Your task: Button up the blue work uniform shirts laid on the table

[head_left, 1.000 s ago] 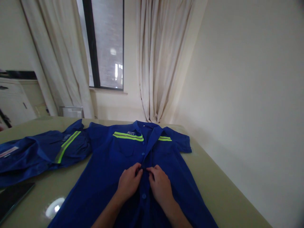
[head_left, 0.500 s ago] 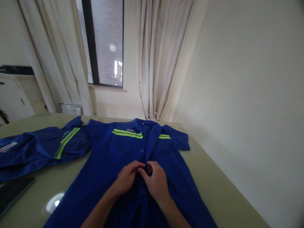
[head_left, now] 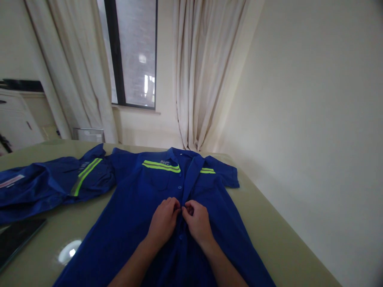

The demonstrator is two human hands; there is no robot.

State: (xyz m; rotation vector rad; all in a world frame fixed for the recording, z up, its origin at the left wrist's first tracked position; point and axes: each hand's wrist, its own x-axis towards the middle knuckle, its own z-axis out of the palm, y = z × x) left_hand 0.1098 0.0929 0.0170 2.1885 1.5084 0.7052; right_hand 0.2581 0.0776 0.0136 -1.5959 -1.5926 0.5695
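A blue short-sleeved shirt (head_left: 128, 215) with yellow-green reflective stripes lies spread out, its collar at the far end. Its front edges are apart near the collar, and buttons run down the middle. My left hand (head_left: 164, 219) pinches the cloth at the middle of the front. Close beside it, my right hand (head_left: 198, 221) grips the front edge with thumb and fingers. The fingertips of both hands almost meet, and they hide whatever small part of the shirt lies between them.
A second blue garment (head_left: 54, 187) lies crumpled at the left, touching the shirt's sleeve. A dark flat device (head_left: 19, 241) is at the left edge of the green table (head_left: 287, 243). Behind are curtains (head_left: 197, 71) and a window; a wall borders the right side.
My left hand has turned more upright, its fingers now bent downward at the cloth. My right hand has shifted very slightly. The view has moved a little.
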